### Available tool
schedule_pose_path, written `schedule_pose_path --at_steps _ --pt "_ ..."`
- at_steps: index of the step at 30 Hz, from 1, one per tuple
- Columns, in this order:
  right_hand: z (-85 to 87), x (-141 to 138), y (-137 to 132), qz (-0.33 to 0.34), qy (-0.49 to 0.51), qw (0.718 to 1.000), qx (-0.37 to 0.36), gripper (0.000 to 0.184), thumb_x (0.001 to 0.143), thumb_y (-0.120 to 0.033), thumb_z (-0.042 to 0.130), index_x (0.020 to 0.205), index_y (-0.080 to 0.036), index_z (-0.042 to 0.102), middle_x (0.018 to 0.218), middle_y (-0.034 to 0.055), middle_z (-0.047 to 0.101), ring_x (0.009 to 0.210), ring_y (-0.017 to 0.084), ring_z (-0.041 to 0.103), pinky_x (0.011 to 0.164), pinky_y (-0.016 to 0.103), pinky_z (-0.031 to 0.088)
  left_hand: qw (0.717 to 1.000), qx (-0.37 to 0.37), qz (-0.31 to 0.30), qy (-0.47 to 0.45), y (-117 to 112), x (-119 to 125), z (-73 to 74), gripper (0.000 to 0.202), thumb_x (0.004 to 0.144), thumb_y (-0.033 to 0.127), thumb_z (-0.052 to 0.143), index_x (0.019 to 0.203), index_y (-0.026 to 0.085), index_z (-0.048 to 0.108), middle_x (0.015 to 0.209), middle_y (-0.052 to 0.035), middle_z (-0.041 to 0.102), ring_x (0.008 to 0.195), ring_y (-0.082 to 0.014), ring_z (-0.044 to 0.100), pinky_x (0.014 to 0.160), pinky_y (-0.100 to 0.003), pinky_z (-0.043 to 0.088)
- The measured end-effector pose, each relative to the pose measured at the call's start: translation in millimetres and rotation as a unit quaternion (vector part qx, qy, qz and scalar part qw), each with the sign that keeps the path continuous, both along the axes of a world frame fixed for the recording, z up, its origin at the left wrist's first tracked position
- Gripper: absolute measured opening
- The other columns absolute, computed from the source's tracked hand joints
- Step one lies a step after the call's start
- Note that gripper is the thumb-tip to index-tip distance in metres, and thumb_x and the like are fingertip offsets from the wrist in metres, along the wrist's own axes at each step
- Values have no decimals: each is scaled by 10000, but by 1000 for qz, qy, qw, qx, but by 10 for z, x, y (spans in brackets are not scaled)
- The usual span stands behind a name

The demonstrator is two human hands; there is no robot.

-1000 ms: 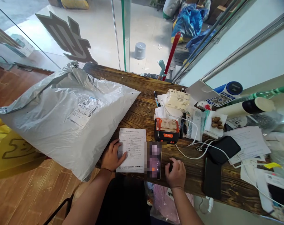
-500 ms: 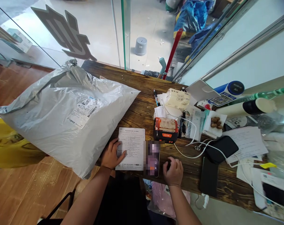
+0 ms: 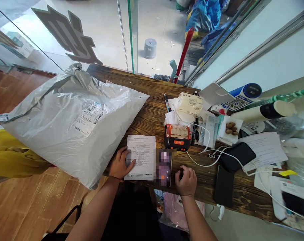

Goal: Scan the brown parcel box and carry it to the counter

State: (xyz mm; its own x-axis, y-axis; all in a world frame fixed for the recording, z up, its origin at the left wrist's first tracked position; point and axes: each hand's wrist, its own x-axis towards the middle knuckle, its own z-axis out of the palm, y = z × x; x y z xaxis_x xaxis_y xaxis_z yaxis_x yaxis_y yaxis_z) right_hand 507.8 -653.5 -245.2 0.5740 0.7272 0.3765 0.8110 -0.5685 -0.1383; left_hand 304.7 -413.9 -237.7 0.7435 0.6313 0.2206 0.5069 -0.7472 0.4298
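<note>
My left hand (image 3: 119, 164) rests on the left edge of a printed paper sheet (image 3: 141, 156), fingers spread and flat on it. Just right of the sheet lies a phone (image 3: 165, 168) with its screen lit. My right hand (image 3: 185, 181) sits curled on the wooden table (image 3: 152, 117) right of the phone, fingers closed around a small dark thing I cannot make out. A big grey plastic parcel bag (image 3: 66, 120) with a shipping label lies beside my left hand.
An orange and black label printer (image 3: 177, 136) stands behind the phone, with white cables (image 3: 204, 160), tissue pack (image 3: 189, 103), black pouch (image 3: 238, 155), another dark phone (image 3: 223, 185) and loose papers (image 3: 264, 149) cluttering the right side. Glass panels rise behind the table.
The view has shifted slightly; both hands stay almost where they were, the right one drawn a little closer to the phone.
</note>
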Motion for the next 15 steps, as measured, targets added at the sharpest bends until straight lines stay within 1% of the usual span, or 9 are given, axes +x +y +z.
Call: schedule_pose_path --at_steps 7,12,15 --pt "10 4 4 -3 5 1000 7 79 797 -150 456 867 -177 482 740 56 518 678 215 452 643 328 387 1000 -6 0 -4 8 0 9 355 790 350 602 1079 165 509 1189 -148 543 1070 -257 593 849 -376 562" --pt "29 3 15 -2 7 1000 5 46 793 -149 463 819 -187 466 718 54 513 684 223 455 642 329 387 1000 -11 4 -3 2 -1 10 353 796 360 588 1085 174 510 1194 -144 542 1044 -258 608 805 -379 571" --pt "31 2 18 -1 10 1000 4 47 794 -146 463 806 -192 460 715 52 510 682 222 453 642 330 383 1000 -14 6 -3 -2 4 18 342 797 364 586 1077 183 510 1201 -142 540 1052 -263 604 818 -396 567"
